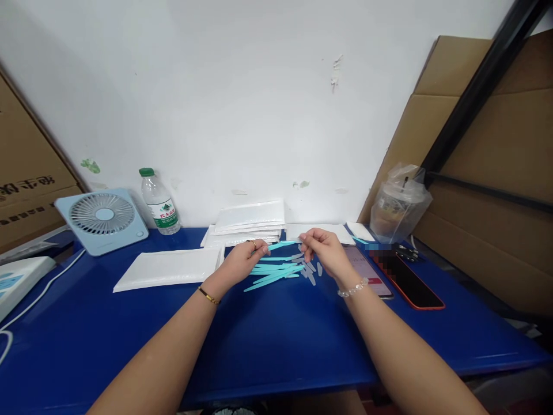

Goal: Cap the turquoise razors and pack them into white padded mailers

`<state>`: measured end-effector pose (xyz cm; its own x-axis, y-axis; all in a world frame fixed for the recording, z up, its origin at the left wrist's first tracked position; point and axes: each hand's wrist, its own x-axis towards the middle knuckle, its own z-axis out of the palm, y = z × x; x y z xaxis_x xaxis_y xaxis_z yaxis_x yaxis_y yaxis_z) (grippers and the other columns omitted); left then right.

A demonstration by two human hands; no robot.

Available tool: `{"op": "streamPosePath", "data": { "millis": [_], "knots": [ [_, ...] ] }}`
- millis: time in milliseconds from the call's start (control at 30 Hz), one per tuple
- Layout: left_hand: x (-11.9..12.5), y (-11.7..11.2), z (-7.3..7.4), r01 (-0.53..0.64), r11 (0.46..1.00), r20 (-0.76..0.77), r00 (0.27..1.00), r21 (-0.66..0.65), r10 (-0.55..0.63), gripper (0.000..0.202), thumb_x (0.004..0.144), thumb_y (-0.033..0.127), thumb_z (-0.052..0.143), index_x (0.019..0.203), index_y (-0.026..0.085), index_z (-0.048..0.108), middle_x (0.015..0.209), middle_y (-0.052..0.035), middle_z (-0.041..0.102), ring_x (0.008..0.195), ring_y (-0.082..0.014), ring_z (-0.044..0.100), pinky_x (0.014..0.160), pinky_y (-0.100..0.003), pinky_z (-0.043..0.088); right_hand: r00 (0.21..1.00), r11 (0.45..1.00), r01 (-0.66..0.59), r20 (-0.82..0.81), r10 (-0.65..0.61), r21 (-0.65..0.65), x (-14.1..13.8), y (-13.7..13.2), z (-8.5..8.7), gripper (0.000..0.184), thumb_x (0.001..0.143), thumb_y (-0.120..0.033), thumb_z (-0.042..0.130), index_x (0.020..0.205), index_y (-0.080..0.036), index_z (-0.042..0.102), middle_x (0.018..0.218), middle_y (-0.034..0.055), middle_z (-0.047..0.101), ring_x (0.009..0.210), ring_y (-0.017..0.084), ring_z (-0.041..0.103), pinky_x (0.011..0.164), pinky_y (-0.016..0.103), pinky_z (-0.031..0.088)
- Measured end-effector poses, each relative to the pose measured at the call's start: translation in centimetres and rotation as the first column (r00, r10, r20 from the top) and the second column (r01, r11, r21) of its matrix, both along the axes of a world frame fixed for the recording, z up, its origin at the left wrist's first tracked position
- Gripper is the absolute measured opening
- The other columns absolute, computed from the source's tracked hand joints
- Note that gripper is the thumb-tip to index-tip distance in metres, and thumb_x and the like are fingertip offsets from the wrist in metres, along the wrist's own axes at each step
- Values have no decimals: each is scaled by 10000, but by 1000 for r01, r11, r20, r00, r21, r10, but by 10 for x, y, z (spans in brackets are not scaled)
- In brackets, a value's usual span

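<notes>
Here, a left hand (pixel 244 259) and a right hand (pixel 326 252) pinch one turquoise stick (pixel 280 245) by its ends, near the tabletop's (pixel 276 340) back edge.
Loose sticks (pixel 274 272) and clear caps (pixel 311 272) lie just beneath; a brushing wrist could probably scatter them toward the phone (pixel 410 283).

Bare white wall (pixel 242 104) w/ chipped paint behind a blue desk (pixel 276 351). Cardboard sheets (pixel 488 190) lean at rt, crossed by a black post (pixel 479 86). Soft, even light.
</notes>
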<state>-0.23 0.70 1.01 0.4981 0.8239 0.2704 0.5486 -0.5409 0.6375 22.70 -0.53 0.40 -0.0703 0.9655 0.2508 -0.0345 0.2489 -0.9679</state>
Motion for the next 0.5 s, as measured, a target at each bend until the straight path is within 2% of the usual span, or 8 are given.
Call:
{"op": "streamPosePath", "data": {
  "millis": [167,267,300,367,433,500],
  "knots": [
    [5,0,-7,31,999,8,999,-26,-31,405,910,444,312,823,179,607,718,2,574,674,-142,493,626,-238,367,994,997,-73,77,76,-33,-6,-2,1,344,744,-497,612,696,-162,553,625,11,618,412,93,546,443,220,429],
    [7,-5,-9,93,993,-44,994,-74,-97,358,884,408,386,802,181,651,793,-15,615,721,-146,533,638,-235,377,940,996,-81,328,90,-41,5,-3,7,366,773,-518,553,711,-158,577,626,15,626,413,89,538,462,220,424],
    [8,-8,-9,129,987,-81,987,-97,-137,329,868,388,419,786,186,665,805,-16,626,732,-147,544,637,-232,377,891,998,-57,449,68,-38,12,-3,9,372,785,-517,533,711,-157,590,614,14,624,404,85,523,456,218,414],
    [10,-15,-8,192,968,-170,961,-161,-218,272,833,362,477,764,195,681,768,-8,637,693,-140,547,600,-229,368,742,999,4,670,26,-43,25,-4,13,358,784,-495,532,696,-157,610,588,11,616,392,86,496,431,215,387],
    [12,-22,-8,209,954,-254,931,-217,-262,221,803,354,519,772,206,680,697,5,629,617,-130,529,543,-230,344,590,994,25,804,73,-109,35,-5,14,300,739,-454,587,679,-163,623,588,14,621,406,99,502,408,213,363],
    [15,-25,-9,185,957,-331,909,-224,-253,178,768,362,566,789,220,671,674,14,619,583,-128,518,509,-231,322,464,983,25,873,149,-182,37,-6,12,245,672,-415,652,675,-170,637,604,20,634,448,116,533,409,210,351]
  ]
}}
